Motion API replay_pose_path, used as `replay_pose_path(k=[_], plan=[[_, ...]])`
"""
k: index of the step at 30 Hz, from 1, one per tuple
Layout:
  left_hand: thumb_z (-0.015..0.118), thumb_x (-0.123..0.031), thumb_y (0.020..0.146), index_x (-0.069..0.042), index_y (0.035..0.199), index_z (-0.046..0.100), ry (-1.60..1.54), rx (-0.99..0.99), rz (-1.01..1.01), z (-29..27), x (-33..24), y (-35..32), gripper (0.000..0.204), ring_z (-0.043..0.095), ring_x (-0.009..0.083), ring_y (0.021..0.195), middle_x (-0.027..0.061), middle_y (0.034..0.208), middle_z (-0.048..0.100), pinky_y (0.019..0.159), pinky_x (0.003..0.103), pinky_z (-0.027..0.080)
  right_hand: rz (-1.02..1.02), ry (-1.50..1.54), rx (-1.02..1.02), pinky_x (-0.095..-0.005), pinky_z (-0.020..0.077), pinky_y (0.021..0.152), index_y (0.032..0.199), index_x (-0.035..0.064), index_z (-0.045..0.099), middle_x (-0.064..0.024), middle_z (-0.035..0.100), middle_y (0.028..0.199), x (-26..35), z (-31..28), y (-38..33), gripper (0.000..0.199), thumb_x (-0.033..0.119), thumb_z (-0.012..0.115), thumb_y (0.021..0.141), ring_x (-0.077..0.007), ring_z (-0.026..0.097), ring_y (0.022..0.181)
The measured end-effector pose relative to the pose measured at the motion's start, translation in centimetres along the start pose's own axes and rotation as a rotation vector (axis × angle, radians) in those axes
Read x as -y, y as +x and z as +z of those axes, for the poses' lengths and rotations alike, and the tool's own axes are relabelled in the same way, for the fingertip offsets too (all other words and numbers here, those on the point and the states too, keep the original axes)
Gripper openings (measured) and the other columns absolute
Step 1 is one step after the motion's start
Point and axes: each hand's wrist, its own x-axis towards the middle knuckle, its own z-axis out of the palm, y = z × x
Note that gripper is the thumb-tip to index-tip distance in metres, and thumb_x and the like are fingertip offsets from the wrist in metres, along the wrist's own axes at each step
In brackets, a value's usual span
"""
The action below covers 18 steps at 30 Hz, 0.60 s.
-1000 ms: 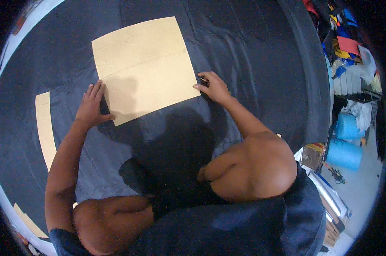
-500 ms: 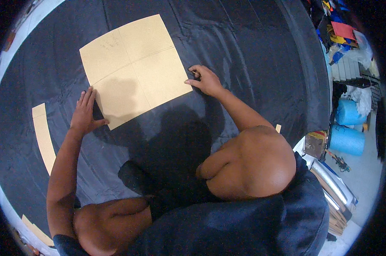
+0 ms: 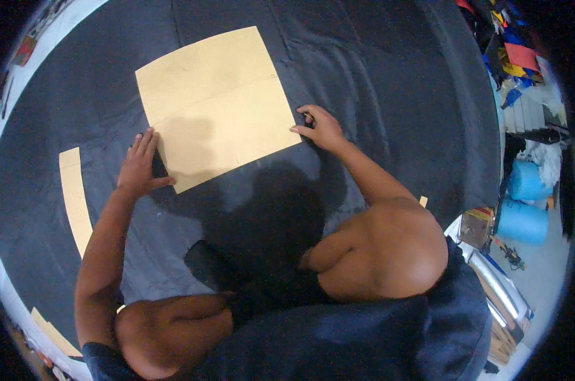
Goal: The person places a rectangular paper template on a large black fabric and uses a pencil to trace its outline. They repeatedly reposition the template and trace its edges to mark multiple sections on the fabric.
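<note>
The tan sheet (image 3: 227,108) lies flat on the black fabric (image 3: 401,95) ahead of you, your shadow over its lower part. Your left hand (image 3: 141,166) is spread open along its left edge; your right hand (image 3: 324,129) is half curled, thumb at the right edge, with a slim pale bit at its fingers, too small to tell if gripped. Your left forearm covers the lower end of a tan strip (image 3: 75,197). Blue rolls (image 3: 522,220) stand off the fabric, far right.

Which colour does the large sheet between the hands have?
The large sheet is pale yellowish tan, best seen in the head view.
</note>
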Motion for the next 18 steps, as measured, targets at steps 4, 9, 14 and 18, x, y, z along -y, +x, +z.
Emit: replay_pose_path(k=[4,9,14,18], plan=[[0.090,-0.056,0.058,-0.008,0.158,0.023,-0.002,-0.008,-0.001,-0.2,-0.5,0.0,0.129,0.019,0.0409,0.152,0.0111,0.167,0.018,0.121,0.054,0.026,-0.012,0.009,-0.011,-0.0345,0.0514,0.080,0.120,0.0081,0.065,-0.0088,0.062,0.101,-0.2,-0.3,-0.1,0.058,0.035,0.088,0.075,-0.0214,0.061,0.086],[0.089,-0.055,0.060,-0.007,0.158,0.023,-0.031,-0.034,0.017,-0.1,0.3,-0.8,0.127,0.020,0.0418,0.151,0.0134,0.166,0.019,0.122,0.054,0.026,-0.061,0.007,-0.036,-0.0334,0.0520,0.082,0.124,0.0074,0.064,-0.0089,0.063,0.105,0.5,0.5,0.1,0.056,0.031,0.086,0.078,-0.0206,0.062,0.088],[0.087,-0.058,0.063,-0.005,0.157,0.023,-0.014,-0.030,0.036,0.1,0.0,0.4,0.126,0.022,0.0411,0.150,0.0146,0.165,0.021,0.120,0.056,0.028,-0.018,-0.018,-0.051,-0.0392,0.0539,0.091,0.124,0.0037,0.062,-0.0165,0.065,0.120,-0.9,0.3,-0.7,0.057,0.030,0.085,0.079,-0.0291,0.066,0.105],[0.087,-0.059,0.064,-0.005,0.157,0.023,-0.028,-0.021,0.038,-0.3,0.4,-0.2,0.126,0.022,0.0407,0.151,0.0139,0.165,0.021,0.119,0.056,0.028,0.002,-0.061,-0.010,-0.0379,0.0534,0.089,0.125,0.0030,0.062,-0.0161,0.065,0.117,1.4,-0.4,-0.8,0.057,0.030,0.084,0.080,-0.0277,0.065,0.101]])
